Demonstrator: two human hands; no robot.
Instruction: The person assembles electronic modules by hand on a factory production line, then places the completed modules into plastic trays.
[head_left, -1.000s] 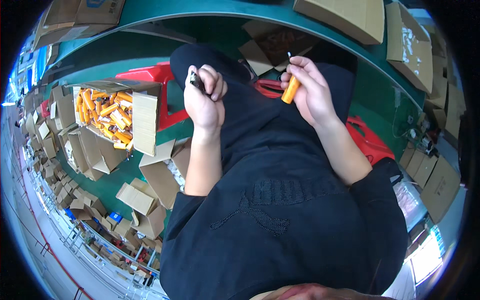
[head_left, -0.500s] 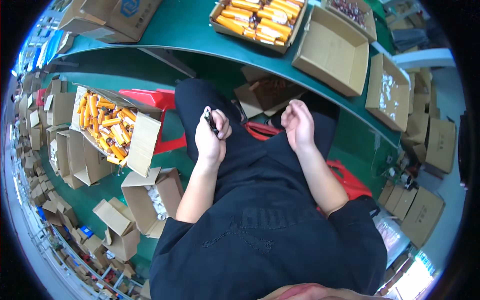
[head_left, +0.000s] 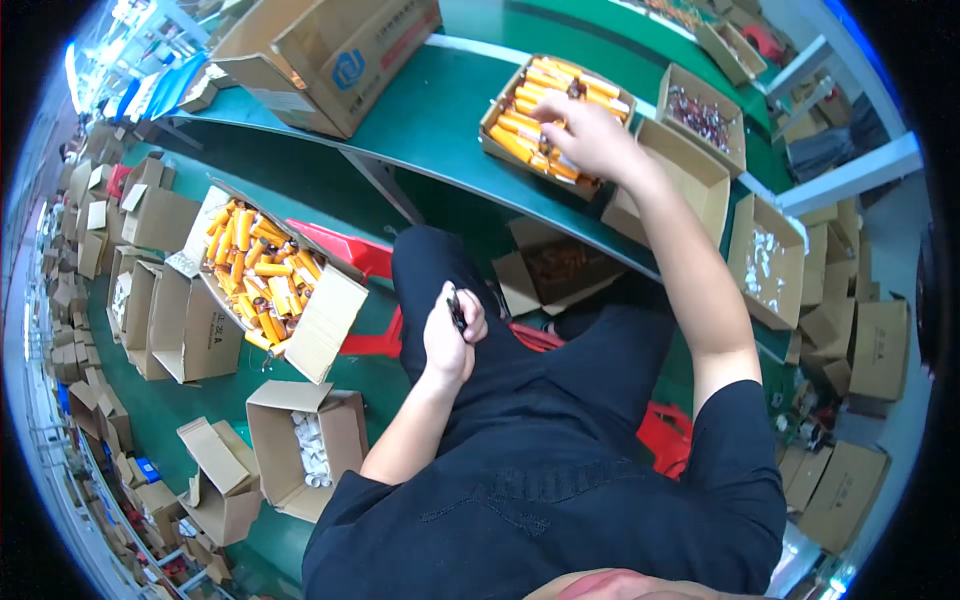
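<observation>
L hand fisted on dark tool, at lap | R hand arm outstretched, fingers curled into orange tubes

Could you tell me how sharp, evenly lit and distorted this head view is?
Head view: strong fisheye, the green table's edge bows and corners go black; light is even, with slight bluish glare at the upper left rim; the right hand and left hand look reasonably sharp.

Box of tubes on table; another box left, on floor.
</observation>
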